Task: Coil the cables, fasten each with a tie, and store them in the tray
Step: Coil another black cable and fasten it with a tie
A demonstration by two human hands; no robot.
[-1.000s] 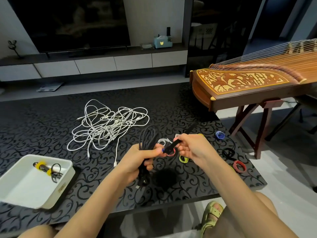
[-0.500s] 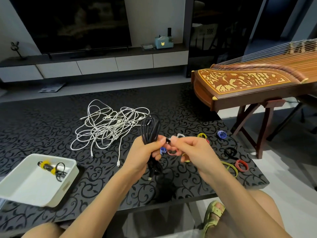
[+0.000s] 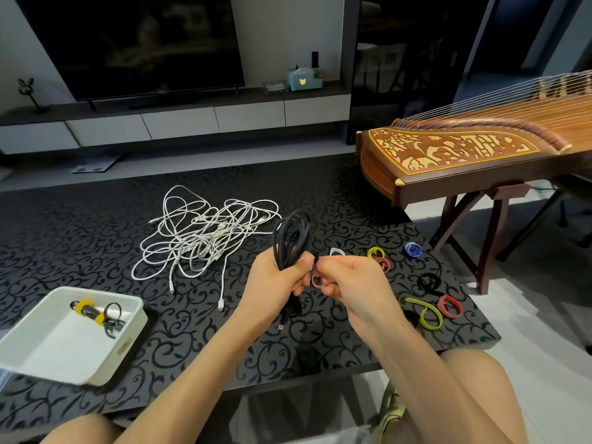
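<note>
- Head view: my left hand (image 3: pixel 275 280) is clenched round the middle of the black cable (image 3: pixel 290 238). The loops stand up and the plugs hang below, which stops the coil springing open.
- My right hand (image 3: pixel 346 280) pinches a dark tie (image 3: pixel 315 259) hard against the coil, beside my left thumb. My fingers hide most of it. The wrap looks started, not closed.
- Spare ties (image 3: pixel 450 306) are scattered on the table (image 3: pixel 80 238) by my right hand, within easy reach.
- White cables (image 3: pixel 205 232) lie tangled further back, not yet coiled.
- The tray (image 3: pixel 128 338) sits at my left, near the table edge. One tied cable (image 3: pixel 96 314) is already in it, and I reckon this coil goes there next.
</note>
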